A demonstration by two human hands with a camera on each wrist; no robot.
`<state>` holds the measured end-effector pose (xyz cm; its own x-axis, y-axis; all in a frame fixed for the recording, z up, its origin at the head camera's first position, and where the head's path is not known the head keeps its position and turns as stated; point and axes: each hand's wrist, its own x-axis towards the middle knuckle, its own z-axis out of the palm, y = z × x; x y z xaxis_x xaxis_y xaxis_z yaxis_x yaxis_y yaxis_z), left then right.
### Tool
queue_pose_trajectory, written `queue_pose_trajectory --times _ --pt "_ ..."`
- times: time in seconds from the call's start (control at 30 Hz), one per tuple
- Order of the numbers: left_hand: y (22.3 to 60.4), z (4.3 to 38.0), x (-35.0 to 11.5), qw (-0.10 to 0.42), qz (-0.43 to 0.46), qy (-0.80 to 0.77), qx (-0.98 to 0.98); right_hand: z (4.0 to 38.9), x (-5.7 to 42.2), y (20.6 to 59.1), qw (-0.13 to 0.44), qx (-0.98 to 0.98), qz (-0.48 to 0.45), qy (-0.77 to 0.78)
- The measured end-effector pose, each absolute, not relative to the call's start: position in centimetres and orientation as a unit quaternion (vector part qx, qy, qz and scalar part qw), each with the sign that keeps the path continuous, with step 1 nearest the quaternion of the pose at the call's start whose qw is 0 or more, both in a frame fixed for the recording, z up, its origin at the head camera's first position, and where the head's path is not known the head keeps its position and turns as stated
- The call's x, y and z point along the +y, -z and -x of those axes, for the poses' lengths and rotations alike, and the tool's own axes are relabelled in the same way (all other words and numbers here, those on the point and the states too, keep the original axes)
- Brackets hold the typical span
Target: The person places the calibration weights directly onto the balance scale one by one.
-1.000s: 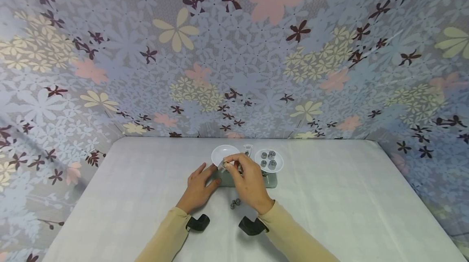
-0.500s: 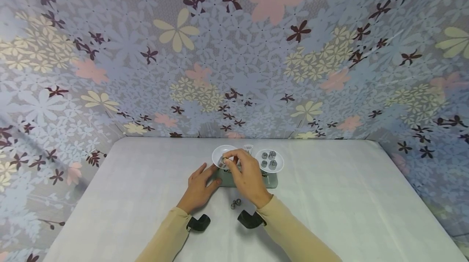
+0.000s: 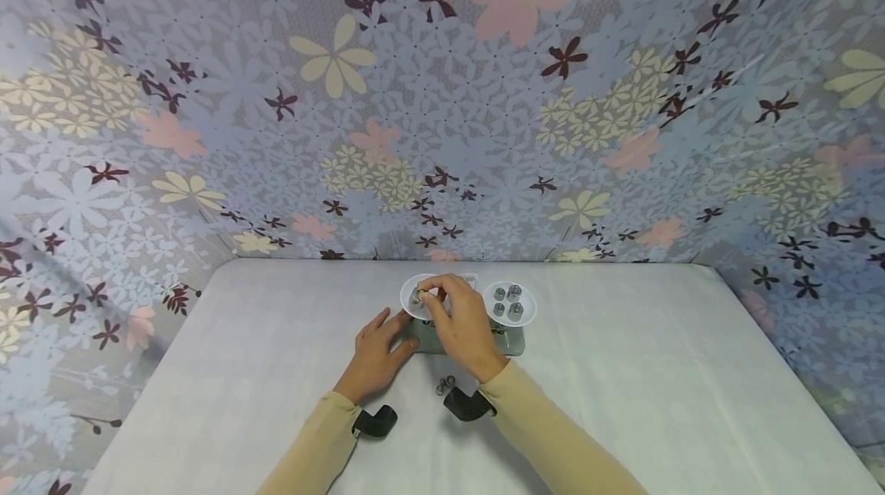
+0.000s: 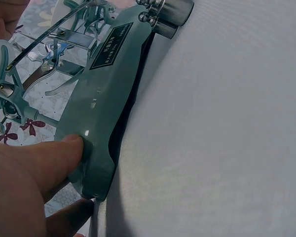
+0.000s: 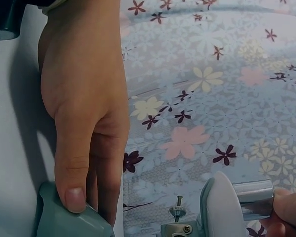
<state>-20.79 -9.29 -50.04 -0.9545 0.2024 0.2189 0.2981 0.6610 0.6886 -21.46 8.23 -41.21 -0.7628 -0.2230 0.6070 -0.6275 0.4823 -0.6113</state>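
Observation:
A balance scale has a green base [image 4: 101, 98] and two white pans. My right hand [image 3: 462, 322] pinches a shiny metal cylinder weight [image 5: 256, 197] by its top end, over the left pan [image 3: 406, 303]; in the right wrist view the weight's bottom overlaps that pan's face. Several metal weights [image 3: 515, 310] stand on the right pan [image 3: 529, 313]. My left hand [image 3: 376, 353] rests at the left end of the base, thumb on top and straight fingers beside the end. The middle of the scale is hidden behind my right hand.
Several small metal weights [image 3: 445, 385] sit on the white-covered table [image 3: 622, 387] in front of the scale. A flowered wall [image 3: 442, 134] rises behind the table's back edge. Each wrist carries a black camera mount [image 3: 376, 421].
My right hand has moved slightly left and away from me, carrying the weight from the left pan's front edge to over the pan. The left hand stays put.

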Motion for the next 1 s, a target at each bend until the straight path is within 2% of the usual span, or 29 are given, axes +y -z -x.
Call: queue_pose_trajectory --times 1.0 --pt "50.26 20.86 -9.35 0.065 0.142 0.386 -0.909 22.34 7.21 41.12 0.261 -0.850 -0.245 -0.387"
